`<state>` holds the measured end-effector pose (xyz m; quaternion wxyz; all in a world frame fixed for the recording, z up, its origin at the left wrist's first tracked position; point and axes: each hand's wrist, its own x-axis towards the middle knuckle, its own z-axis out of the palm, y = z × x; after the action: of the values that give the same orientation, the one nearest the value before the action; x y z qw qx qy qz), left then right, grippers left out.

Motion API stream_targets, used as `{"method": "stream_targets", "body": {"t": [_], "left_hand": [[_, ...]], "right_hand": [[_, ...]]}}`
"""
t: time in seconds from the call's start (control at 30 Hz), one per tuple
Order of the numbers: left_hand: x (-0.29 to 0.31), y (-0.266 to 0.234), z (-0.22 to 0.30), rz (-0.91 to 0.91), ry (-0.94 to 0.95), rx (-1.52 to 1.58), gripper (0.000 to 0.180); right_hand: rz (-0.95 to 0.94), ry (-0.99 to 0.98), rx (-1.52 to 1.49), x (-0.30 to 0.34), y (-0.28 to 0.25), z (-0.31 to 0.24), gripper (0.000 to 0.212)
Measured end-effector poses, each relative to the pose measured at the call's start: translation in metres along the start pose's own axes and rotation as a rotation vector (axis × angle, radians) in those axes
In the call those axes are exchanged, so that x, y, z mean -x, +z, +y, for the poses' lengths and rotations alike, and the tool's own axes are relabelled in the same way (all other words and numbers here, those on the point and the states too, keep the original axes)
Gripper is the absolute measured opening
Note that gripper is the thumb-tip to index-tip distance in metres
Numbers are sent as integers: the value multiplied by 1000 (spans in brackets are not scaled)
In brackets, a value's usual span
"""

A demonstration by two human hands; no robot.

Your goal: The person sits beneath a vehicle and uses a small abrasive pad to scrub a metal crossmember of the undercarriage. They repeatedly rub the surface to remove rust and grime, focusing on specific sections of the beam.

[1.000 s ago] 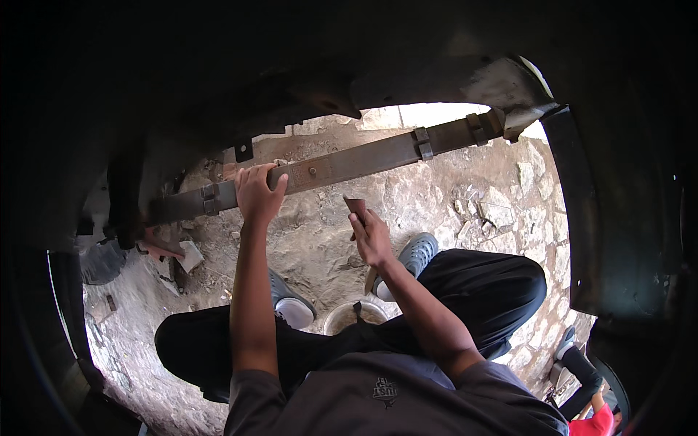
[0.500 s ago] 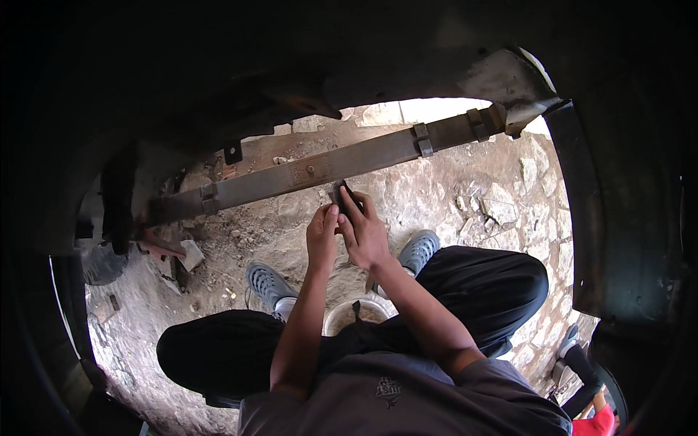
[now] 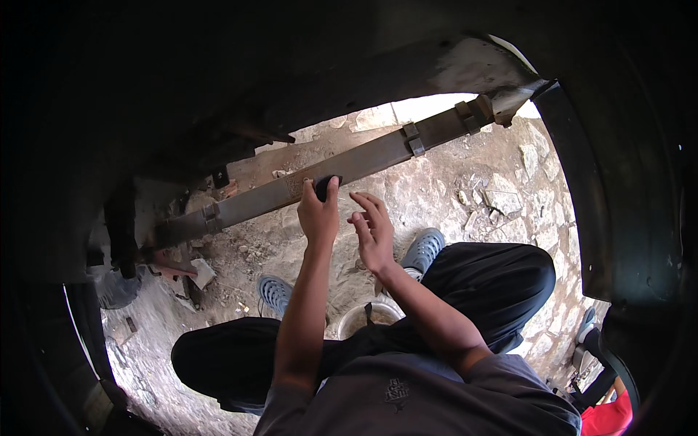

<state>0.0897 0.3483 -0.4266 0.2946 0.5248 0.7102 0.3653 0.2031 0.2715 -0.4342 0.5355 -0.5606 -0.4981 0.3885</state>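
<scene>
My left hand [image 3: 319, 216] is closed on a small black flat piece [image 3: 326, 187], perhaps a folded sheet or pad; its kind is unclear. The piece is at the near edge of a long leaf spring [image 3: 374, 157], and I cannot tell whether it touches the metal. The spring slants up from left to right, with a metal clip [image 3: 414, 139] around it and a rusty patch near its middle. Just right of my left hand, my right hand [image 3: 376, 231] has its fingers apart and nothing in them.
Dark vehicle bodywork [image 3: 465, 62] surrounds the opening above and at both sides. Below lies stony ground with a loose flat stone [image 3: 502, 201]. A round pale container [image 3: 347, 320] stands between my knees. Another person's red garment [image 3: 609, 416] shows at the lower right.
My right hand has let go of the black piece and drawn back with its fingers apart. My left hand now holds the piece alone, slightly farther up toward the spring. The view has shifted slightly.
</scene>
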Motion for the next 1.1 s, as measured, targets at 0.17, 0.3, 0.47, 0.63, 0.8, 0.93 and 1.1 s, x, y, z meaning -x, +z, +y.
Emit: {"method": "stream_targets", "body": {"t": [0.17,0.3,0.47,0.63,0.8,0.93,1.1], "left_hand": [[-37,10,-4,37,230,-308,47],[-50,21,-2,23,294,-419,45],[-39,27,-2,68,339,-391,42],[-42,29,-9,39,310,-396,40],[-40,33,-11,113,303,-349,39],[-37,36,-7,118,284,-377,39],[-47,33,-15,44,266,-343,41]], "right_hand": [[42,110,-61,-5,-8,1,39],[47,87,-35,-6,-7,8,42],[30,76,-56,-4,-4,5,46],[8,96,-17,-6,-8,3,48],[27,121,-17,-9,-11,13,48],[33,131,-22,-8,-8,18,50],[6,124,-45,-8,3,17,51]]}}
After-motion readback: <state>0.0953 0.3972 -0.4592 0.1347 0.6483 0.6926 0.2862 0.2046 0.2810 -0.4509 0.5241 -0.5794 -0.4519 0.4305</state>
